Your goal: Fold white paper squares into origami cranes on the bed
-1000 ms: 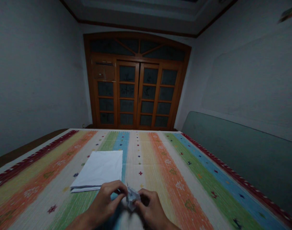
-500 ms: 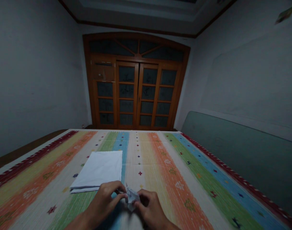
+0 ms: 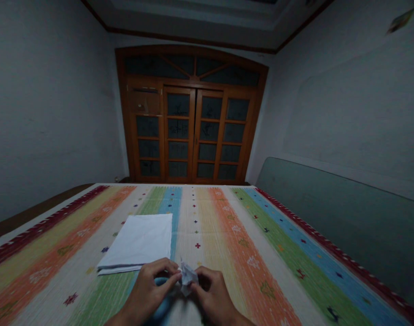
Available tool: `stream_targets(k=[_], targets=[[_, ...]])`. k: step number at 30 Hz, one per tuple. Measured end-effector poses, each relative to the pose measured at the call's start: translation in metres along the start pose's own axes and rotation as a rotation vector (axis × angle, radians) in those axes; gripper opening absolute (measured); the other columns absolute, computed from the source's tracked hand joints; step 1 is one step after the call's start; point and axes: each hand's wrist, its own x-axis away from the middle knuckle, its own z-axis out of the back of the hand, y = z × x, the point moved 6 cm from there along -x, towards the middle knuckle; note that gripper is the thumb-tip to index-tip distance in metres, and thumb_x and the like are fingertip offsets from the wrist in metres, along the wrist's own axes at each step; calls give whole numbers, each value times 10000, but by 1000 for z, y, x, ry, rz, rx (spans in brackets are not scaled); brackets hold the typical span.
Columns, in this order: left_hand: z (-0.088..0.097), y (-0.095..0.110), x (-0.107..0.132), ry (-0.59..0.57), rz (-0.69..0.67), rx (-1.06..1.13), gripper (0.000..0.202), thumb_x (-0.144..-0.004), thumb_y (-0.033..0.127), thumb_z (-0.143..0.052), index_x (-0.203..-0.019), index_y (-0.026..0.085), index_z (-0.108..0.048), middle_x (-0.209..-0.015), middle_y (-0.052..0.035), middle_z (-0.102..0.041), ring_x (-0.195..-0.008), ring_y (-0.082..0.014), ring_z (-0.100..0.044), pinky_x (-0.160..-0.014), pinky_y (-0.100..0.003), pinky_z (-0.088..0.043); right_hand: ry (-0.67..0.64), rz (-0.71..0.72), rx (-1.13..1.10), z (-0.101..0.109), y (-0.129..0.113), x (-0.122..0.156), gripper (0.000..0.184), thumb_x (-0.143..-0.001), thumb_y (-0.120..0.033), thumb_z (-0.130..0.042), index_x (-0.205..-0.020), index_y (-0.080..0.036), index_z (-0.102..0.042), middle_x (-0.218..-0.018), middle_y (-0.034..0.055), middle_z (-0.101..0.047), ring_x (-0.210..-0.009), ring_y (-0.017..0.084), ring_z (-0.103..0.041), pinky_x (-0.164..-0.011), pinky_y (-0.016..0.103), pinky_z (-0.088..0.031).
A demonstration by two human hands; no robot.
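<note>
A small folded piece of white paper (image 3: 188, 277), with a thin pointed tip sticking up, is between my two hands just above the near part of the table. My left hand (image 3: 156, 283) pinches its left side between thumb and forefinger. On the other side, my right hand (image 3: 212, 287) grips it with the thumb in front and the fingers curled behind. Beyond my left hand lies a flat stack of white sheets (image 3: 142, 240), which looks like paper or cloth. The paper's lower folds are partly hidden by my fingers.
A striped, colourful tablecloth (image 3: 247, 271) covers the table. Along the right side stands a pale green panel (image 3: 329, 217) against the wall. Wooden doors with glass panes (image 3: 193, 131) close off the far end.
My left hand has shifted slightly to the right, and its thumb and forefinger are closer together on the paper. The paper's tip stands more upright. The view has moved a little.
</note>
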Motion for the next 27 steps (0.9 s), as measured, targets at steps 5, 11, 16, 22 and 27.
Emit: stream_targets(k=[5, 11, 16, 22, 27], targets=[[5, 12, 1, -10, -145, -28, 205, -854, 231, -679, -652, 196, -668, -733, -42, -752, -690, -178, -721, -673, -239, -555, -17, 29, -28, -2, -1, 0, 154, -749, -257, -703, -762, -117, -764, -663, 31, -693, -626, 167, -596, -601, 252, -422], [4, 12, 5, -23, -232, -144, 162, -886, 209, -643, -731, 200, -689, -705, -24, -743, -659, -172, -706, -647, -234, -533, -40, 19, 18, -3, -7, 1, 182, -764, -287, -726, -757, -110, -769, -642, 18, -670, -604, 153, -578, -590, 245, -422], [2, 11, 3, -91, -165, -156, 133, -895, 205, -629, -780, 207, -695, -757, -21, -758, -711, -176, -719, -703, -245, -557, -39, 30, 36, -2, -10, 2, 188, -778, -301, -721, -777, -121, -779, -669, 26, -696, -627, 161, -597, -600, 247, -434], [4, 6, 2, -92, -74, -158, 76, -806, 170, -673, -741, 209, -685, -740, -5, -757, -721, -183, -715, -723, -261, -548, -55, 53, 70, -2, -12, 3, 202, -783, -305, -709, -787, -121, -790, -674, 30, -716, -617, 153, -591, -583, 237, -418], [1, 1, 0, -107, 5, -87, 120, -774, 125, -584, -732, 204, -664, -746, -14, -740, -735, -187, -715, -717, -271, -548, -71, 52, 56, -4, -11, 3, 193, -752, -271, -699, -796, -113, -801, -678, 39, -721, -601, 151, -588, -577, 241, -417]])
